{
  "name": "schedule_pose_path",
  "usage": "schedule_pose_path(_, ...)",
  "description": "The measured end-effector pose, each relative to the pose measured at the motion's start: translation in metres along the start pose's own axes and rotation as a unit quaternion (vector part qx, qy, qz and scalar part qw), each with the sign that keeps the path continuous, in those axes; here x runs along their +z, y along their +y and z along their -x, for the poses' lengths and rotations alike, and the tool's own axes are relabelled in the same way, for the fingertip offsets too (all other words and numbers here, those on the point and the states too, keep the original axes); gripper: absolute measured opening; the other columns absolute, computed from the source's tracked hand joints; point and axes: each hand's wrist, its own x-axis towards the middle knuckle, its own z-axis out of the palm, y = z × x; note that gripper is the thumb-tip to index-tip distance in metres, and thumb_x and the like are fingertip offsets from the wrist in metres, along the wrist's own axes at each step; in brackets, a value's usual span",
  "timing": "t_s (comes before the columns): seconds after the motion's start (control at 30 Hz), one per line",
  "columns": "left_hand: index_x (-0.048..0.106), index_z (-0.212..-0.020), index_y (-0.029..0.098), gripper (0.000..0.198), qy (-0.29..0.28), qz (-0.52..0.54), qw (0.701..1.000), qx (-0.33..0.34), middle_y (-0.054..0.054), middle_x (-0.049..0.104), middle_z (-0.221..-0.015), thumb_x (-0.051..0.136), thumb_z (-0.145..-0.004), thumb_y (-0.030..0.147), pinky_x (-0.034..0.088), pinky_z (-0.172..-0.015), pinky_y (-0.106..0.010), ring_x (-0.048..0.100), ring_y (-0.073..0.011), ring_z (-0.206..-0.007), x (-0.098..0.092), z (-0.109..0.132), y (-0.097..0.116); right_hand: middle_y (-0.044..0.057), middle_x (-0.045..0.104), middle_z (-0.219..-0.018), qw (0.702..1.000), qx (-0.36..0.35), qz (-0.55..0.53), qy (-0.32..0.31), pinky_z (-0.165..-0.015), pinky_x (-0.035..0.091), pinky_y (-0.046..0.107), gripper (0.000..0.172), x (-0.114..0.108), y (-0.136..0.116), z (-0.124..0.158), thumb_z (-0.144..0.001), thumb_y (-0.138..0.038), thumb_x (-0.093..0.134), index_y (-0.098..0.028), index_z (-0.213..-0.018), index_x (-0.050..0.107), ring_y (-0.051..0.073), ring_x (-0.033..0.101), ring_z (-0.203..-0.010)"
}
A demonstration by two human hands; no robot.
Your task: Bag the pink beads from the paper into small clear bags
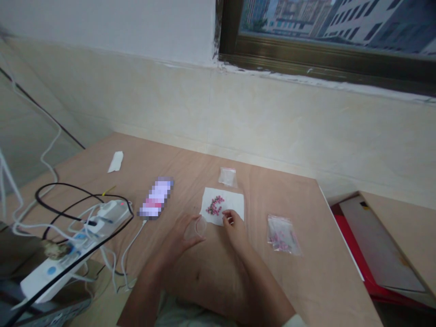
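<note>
left hand: left hand (177,238) curled around a small clear plastic cup (196,228), fingers wrapped on its side; cup tilted, held just off the desk, near the lower-left corner of the paper.

right hand: right hand (235,229) pinching, thumb and fingertips (228,217) together at the lower edge of the paper, just beside the beads. Probably holding a bead, but too small to tell.

main items: pink round beads (214,205) in a curved cluster on a white rectangular paper sheet (235,202), mid-desk, toward the far edge from the hands.

desk: light wooden desk (306,272), corner at far right.

right of paper: clear zip bag with pink beads (282,235), near the right edge.

above paper: small clear plastic bag (227,177), near the far edge.

left of paper: pixelated rectangular object (156,197) (blurred out, likely a phone), white cable (134,245) running from it.

left edge: white power strip (76,240) with black cables (68,193) looped on the desk; crumpled white paper strip (116,161) near the far-left corner.

off desk: red folder (354,254) beyond the right edge.
</note>
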Motion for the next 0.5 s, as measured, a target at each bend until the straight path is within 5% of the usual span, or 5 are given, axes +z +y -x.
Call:
schedule_pose_path(0.17, 0.052, -0.101, 0.018, 0.050, 0.033, -0.006, 0.999, -0.019, -0.008, 0.055, -0.102, 0.066, -0.055, 0.033, 0.036, -0.088, -0.042, 0.049, -0.0260, -0.099, -0.002, -0.011, -0.001, 0.007, 0.049, -0.087, 0.988, -0.070, 0.141, 0.006, -0.072, 0.039, 0.027, 0.035, 0.012, 0.014, -0.030, -0.065, -0.005, 0.036, -0.015, -0.094, 0.054, 0.016, 0.049, -0.081)
schedule_pose_path(0.5, 0.051, -0.101, 0.020, 0.049, 0.013, 0.012, 0.999, -0.026, -0.007, 0.055, -0.104, 0.066, -0.055, 0.032, 0.035, -0.089, -0.043, 0.048, -0.0257, -0.100, 0.000, -0.019, -0.006, 0.007, 0.049, -0.087, 0.968, -0.069, 0.237, -0.055, -0.066, 0.037, 0.025, 0.025, 0.008, 0.016, -0.042, -0.075, -0.009, 0.035, -0.019, -0.085, 0.055, 0.016, 0.048, -0.078)
